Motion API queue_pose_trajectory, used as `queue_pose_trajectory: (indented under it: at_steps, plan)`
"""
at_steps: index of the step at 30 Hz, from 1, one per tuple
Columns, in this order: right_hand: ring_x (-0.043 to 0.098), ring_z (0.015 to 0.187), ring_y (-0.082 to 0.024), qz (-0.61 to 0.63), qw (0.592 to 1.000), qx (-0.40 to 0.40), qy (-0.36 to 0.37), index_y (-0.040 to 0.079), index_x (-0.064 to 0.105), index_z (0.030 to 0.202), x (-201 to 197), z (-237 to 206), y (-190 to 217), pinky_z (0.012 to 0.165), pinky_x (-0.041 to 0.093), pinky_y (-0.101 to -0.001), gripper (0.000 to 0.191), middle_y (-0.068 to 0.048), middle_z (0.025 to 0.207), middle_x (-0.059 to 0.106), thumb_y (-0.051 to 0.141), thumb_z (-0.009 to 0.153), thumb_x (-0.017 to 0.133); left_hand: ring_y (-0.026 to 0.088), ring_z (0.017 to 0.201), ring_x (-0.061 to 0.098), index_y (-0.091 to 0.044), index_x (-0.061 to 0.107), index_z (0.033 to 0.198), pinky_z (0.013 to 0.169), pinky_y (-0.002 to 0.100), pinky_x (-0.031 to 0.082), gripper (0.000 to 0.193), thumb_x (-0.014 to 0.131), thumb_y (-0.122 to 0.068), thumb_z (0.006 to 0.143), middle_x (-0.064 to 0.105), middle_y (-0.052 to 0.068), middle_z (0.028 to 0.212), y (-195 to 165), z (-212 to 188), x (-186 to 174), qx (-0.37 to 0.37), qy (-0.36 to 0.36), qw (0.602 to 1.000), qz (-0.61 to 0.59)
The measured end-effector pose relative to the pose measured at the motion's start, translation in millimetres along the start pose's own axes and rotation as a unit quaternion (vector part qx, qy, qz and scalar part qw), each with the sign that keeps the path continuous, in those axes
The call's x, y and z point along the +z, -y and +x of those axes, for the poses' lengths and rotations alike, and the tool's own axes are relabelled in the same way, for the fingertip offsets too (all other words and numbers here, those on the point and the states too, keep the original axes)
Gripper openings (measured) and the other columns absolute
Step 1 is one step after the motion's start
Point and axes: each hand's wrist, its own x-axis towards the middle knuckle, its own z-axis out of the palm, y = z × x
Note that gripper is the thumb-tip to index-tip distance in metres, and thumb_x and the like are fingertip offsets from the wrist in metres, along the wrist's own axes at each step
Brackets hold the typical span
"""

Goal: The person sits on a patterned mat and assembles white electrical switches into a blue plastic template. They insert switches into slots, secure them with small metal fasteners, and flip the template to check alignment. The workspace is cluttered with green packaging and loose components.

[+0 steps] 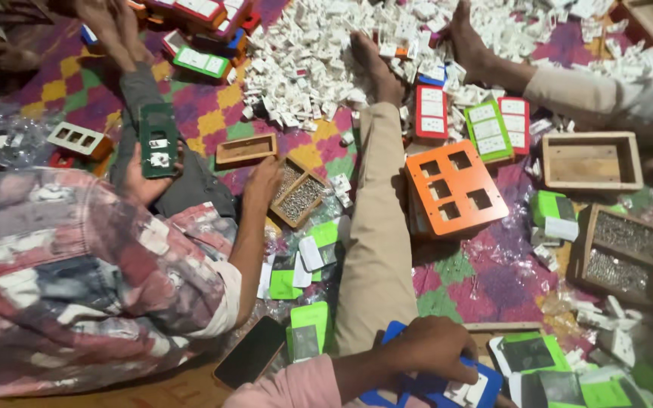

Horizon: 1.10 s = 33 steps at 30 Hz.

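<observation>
My left hand (434, 349), in a pink sleeve, comes in from the bottom edge and grips a blue switch plate (485, 387) with white switches in it, resting by my beige-trousered leg (376, 249). My right hand is out of view. To the left a co-worker in a patterned shirt holds a dark green plate (158, 140) in one hand and reaches the other hand (264, 181) toward a small wooden box of screws (300, 198).
A big heap of white switch parts (319, 53) lies at the top. An orange plate with square holes (455, 189), red and green fitted plates (489, 130), wooden trays (591, 160), a screw box (623, 253) and a phone (251, 352) lie on the patterned cloth.
</observation>
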Motion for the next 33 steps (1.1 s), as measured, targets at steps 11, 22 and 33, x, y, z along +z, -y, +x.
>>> queue_pose_trajectory:
  at_steps: [11,22,33]
  plan:
    - [0.072,0.093,-0.017,0.015,0.999,-0.038,0.001,-0.005,0.068,0.115,-0.8,6.4,10.0,0.083,0.058,-0.0333,0.038,-0.015,0.102,0.078,-0.004,0.078,0.079,0.033,0.093,0.074,-0.015,0.081,0.107,0.082,0.046,0.059,0.048,0.071,-0.048,0.074,0.078,0.011,0.100,0.9,-4.7,8.8,0.022,-0.012,0.999,0.027]
    - [0.073,0.095,-0.019,0.018,0.999,-0.051,-0.004,-0.007,0.068,0.114,-9.1,-16.7,3.0,0.085,0.058,-0.0351,0.037,-0.017,0.102,0.078,-0.006,0.078,0.078,0.032,0.094,0.075,-0.015,0.081,0.106,0.083,0.045,0.059,0.047,0.072,-0.048,0.074,0.079,0.011,0.098,-0.6,-7.1,3.6,0.023,-0.010,0.999,0.020]
    - [0.074,0.096,-0.020,0.020,0.998,-0.066,-0.002,-0.008,0.068,0.113,1.9,-7.2,10.1,0.087,0.058,-0.0369,0.036,-0.018,0.102,0.078,-0.007,0.079,0.078,0.031,0.096,0.073,-0.016,0.081,0.105,0.082,0.046,0.058,0.047,0.073,-0.049,0.073,0.078,0.009,0.101,-1.0,-5.1,6.5,0.019,-0.008,1.000,0.016]
